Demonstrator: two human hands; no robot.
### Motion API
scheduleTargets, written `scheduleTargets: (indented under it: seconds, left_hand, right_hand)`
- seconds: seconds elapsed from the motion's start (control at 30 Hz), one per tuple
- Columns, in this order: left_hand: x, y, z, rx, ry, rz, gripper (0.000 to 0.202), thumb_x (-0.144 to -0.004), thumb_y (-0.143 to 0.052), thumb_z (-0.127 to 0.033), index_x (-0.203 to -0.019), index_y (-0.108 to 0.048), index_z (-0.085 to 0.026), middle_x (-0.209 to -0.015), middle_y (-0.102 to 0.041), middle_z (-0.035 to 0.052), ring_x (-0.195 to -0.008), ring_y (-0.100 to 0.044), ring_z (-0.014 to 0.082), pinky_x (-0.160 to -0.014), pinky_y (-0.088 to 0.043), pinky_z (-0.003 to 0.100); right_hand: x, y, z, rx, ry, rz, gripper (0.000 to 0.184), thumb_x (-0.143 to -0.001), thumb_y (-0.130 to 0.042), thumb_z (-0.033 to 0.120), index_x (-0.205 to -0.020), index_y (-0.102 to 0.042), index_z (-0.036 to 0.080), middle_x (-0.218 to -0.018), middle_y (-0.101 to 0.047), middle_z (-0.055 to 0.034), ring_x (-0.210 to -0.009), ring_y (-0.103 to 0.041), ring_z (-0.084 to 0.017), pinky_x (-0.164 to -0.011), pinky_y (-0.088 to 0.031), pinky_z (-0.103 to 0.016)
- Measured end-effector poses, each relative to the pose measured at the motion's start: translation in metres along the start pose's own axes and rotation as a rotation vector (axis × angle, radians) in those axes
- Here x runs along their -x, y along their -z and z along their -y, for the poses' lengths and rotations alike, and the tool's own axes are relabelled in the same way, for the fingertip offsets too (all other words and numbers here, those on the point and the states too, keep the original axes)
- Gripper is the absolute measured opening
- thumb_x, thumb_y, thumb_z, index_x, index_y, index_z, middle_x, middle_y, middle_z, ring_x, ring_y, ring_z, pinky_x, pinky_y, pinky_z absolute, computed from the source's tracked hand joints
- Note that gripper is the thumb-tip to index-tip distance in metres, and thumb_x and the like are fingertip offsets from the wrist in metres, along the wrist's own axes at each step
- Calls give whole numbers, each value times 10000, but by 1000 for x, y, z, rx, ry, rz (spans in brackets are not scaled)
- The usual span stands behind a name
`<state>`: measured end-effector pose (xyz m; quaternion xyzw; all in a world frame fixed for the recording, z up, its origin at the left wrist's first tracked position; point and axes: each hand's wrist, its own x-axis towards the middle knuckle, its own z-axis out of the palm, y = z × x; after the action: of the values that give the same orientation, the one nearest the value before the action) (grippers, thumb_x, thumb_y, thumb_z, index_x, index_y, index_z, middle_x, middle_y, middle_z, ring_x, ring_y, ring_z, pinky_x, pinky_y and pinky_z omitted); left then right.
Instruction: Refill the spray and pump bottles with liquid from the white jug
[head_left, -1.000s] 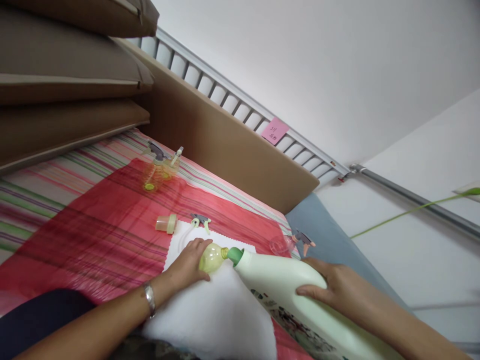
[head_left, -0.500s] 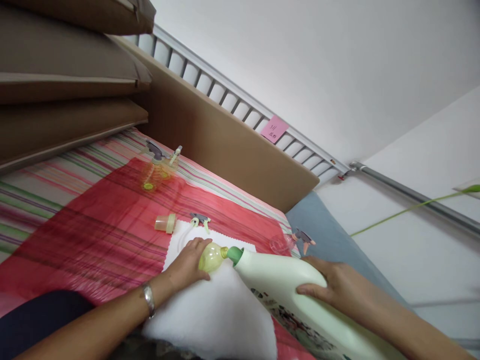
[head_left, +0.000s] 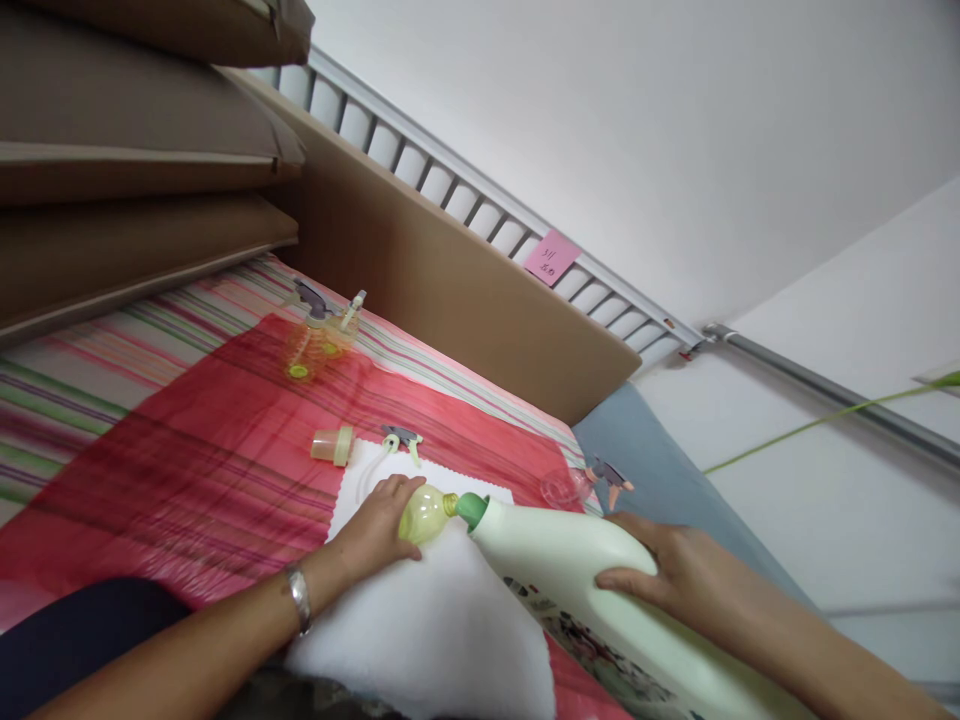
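Observation:
My left hand is closed round a small yellow-green bottle resting on a white cloth. My right hand grips a large white jug tipped on its side. The jug's green spout touches the small bottle's neck. A loose grey and yellow spray head with its tube lies on the cloth just beyond my left hand.
A red sheet covers a striped surface. On it stand a yellow spray bottle, a small capped container and a clear spray bottle at the right. A brown board stands behind, stacked brown cushions lie at the left.

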<state>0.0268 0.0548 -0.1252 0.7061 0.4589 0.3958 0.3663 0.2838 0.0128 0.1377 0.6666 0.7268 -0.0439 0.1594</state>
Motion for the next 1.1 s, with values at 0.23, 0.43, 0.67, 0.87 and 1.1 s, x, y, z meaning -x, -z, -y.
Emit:
scheduleTargets:
  seconds: [0.23,0.43,0.67,0.87,1.1]
  left_hand:
    - [0,0,1,2,-4,4,913,-493,-847,-198,-1299,-423,-255,-1220,-481,90,-1147,-449,285,-1009,-357,440]
    - [-1,-1,1,-25,-9,6,921,-494,-852,-215,-1304,-415,-251,-1217,-479,91,-1147,-449,285,-1007,-362,429]
    - [0,-1,1,-17,-9,7,917,-492,-849,-206,-1302,-421,-238,-1221,-479,95,-1152,-447,284,-1013,-356,427]
    - [-1,-2,4,-9,-14,9,915,-499,-847,-216,-1307,-417,-241,-1227,-473,99,-1151,-446,288,-1008,-364,437]
    - [-1,-2,4,-4,-11,6,911,-495,-844,-199,-1301,-421,-249,-1223,-477,95,-1150,-450,290,-1007,-366,445]
  right_hand:
    - [2,0,2,4,-25,29,393,-762,-539,592,-998,-615,288,-855,-706,-30,-797,-651,-262,-682,-473,-328]
    - [1,2,3,-2,-19,30,415,-761,-538,595,-1006,-616,269,-860,-705,-51,-796,-650,-274,-680,-475,-340]
    - [0,1,0,9,-34,22,414,-749,-550,590,-1007,-620,275,-864,-708,-45,-800,-652,-272,-682,-475,-336]
    - [0,1,3,-6,-41,30,424,-748,-546,603,-1015,-617,282,-873,-709,-37,-804,-654,-265,-685,-477,-330]
    - [1,1,2,2,-36,23,420,-752,-546,595,-1015,-622,277,-879,-710,-47,-810,-655,-273,-688,-480,-339]
